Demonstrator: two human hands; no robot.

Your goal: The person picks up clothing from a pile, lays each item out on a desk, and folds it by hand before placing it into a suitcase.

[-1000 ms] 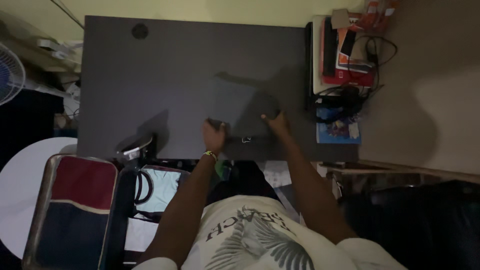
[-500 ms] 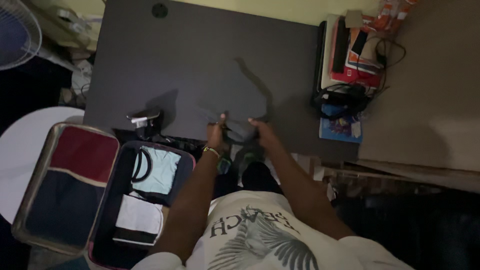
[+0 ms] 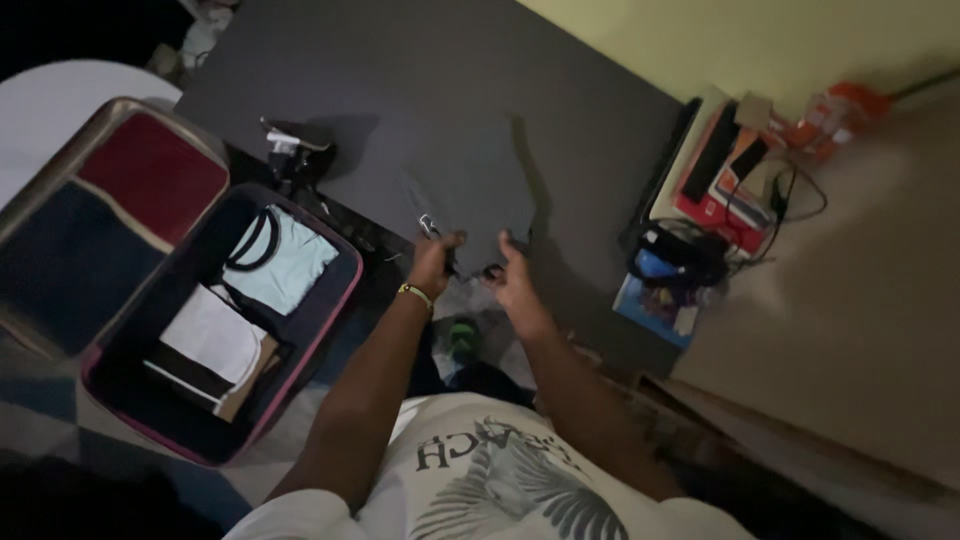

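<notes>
A folded dark grey garment (image 3: 470,190) lies at the near edge of a dark table (image 3: 400,80). My left hand (image 3: 436,258), with a yellow band at the wrist, grips the garment's near left corner. My right hand (image 3: 512,280) grips its near right corner. The cloth's near end is lifted off the table edge between the two hands. An open suitcase (image 3: 200,310) with a pink rim lies on the floor to the left, holding a pale blue shirt (image 3: 280,258) and folded white and dark clothes (image 3: 212,345).
The suitcase lid (image 3: 110,210), red and dark blue inside, lies open further left. A small clamp-like device (image 3: 292,140) sits at the table's left edge. Books, a dark bag and cables (image 3: 715,200) are stacked right of the table. A white round surface (image 3: 60,100) is at far left.
Both hands have pulled the folded garment toward me to the table's near edge. The view has swung left, so the open suitcase now shows fully.
</notes>
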